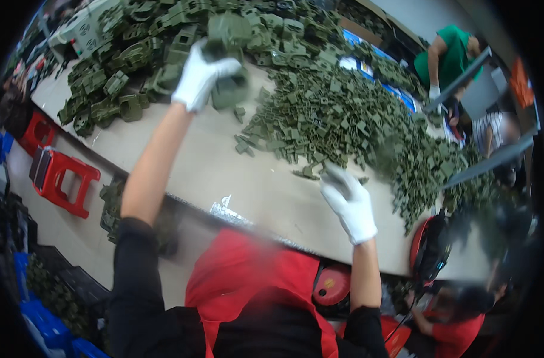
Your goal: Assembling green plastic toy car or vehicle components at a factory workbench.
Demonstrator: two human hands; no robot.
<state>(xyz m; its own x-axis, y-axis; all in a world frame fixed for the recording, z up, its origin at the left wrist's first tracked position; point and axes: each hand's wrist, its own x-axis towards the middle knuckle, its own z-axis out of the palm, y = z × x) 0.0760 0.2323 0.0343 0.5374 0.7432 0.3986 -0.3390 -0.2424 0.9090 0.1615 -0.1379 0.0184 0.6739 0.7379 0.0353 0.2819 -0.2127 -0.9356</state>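
My left hand point(200, 77), in a white glove, is at the far left-middle of the table, its fingers and thumb closed round a blurred, boxy olive-green plastic part point(231, 90). Much of that part is behind the glove. Around it lies a heap of large green plastic housings point(135, 56). My right hand point(348, 206), also gloved in white, hovers low over the table by the near edge of a wide pile of small green plastic parts point(325, 113). Its fingers are stretched and slightly bent, with a gap between them, and nothing shows in them. A small loose green piece point(308, 172) lies beside its fingertips.
The pale tabletop point(254, 191) has a silvery taped patch point(227, 210) at its near edge. Red stools point(63, 182) stand on the floor at left. A black and red bundle point(427, 247) lies at the table's right. Across the table works a person in green point(445, 56); another person in red point(457, 325) sits lower right.
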